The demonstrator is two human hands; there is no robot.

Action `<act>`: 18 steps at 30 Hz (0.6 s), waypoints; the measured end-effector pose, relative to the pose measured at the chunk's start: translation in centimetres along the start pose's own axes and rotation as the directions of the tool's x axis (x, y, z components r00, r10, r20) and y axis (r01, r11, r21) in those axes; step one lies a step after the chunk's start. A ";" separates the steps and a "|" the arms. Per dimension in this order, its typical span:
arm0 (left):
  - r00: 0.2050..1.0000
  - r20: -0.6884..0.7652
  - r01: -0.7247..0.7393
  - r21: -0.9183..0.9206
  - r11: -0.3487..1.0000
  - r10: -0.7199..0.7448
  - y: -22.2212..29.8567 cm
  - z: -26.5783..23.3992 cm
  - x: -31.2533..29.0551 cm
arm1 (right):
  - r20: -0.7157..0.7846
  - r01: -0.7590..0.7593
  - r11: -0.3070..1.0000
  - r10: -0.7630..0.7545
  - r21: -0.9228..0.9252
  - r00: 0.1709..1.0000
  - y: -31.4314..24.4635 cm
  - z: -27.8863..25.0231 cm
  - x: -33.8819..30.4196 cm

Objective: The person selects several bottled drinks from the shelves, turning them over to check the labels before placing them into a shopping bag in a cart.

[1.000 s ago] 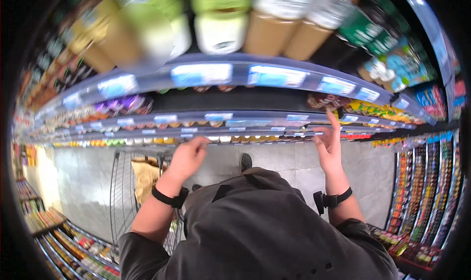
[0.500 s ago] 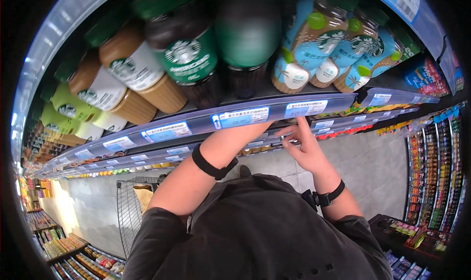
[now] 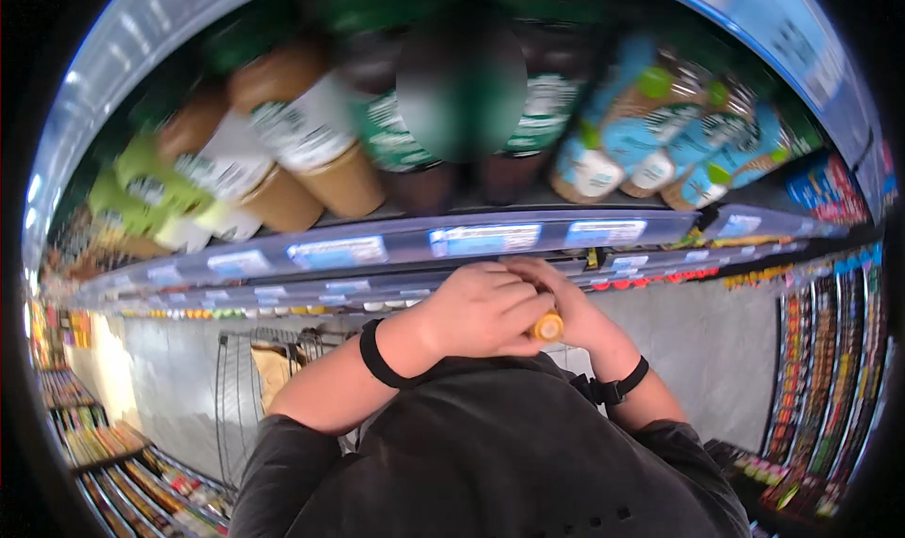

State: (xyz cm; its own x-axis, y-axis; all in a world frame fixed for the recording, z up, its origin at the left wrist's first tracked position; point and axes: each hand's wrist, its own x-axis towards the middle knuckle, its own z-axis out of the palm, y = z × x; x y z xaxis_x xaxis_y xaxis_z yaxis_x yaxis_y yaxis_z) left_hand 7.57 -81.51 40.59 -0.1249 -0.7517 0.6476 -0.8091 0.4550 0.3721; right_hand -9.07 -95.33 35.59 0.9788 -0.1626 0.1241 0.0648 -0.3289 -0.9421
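Close to my chest, just below the shelf edge, my left hand (image 3: 485, 310) is closed around a small bottle-like item with a round orange-yellow end (image 3: 548, 328). Only that end shows past my fingers, so its kind is not plain. My right hand (image 3: 577, 314) is closed around the same item from the other side, its fingers partly hidden behind my left hand. Both wrists wear black bands.
Over my hands runs a shelf edge (image 3: 396, 241) with price labels. On it stand brown coffee bottles (image 3: 344, 175), green-labelled dark bottles (image 3: 537, 114) and blue-labelled bottles (image 3: 641, 142). A wire cart (image 3: 236, 387) stands to the left; stocked racks (image 3: 820, 368) line the right.
My left hand has come back from beneath the shelf edge holding the orange-ended item. My right hand, earlier with fingers raised, has closed in against it near my chest.
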 end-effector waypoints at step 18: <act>0.487 -0.082 0.749 -0.473 0.464 -0.869 10.0 -16.2 -32.3 | 0.838 0.057 0.968 0.180 -0.243 0.515 -4.5 22.5 12.8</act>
State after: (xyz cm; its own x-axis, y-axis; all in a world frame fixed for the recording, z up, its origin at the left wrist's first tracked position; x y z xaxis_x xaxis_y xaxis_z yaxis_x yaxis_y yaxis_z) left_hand 12.82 -44.90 34.17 0.6897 -0.7226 0.0465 -0.1978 -0.1263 0.9721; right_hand 7.50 -74.99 34.41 0.6785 0.6366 -0.3665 0.0718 -0.5541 -0.8294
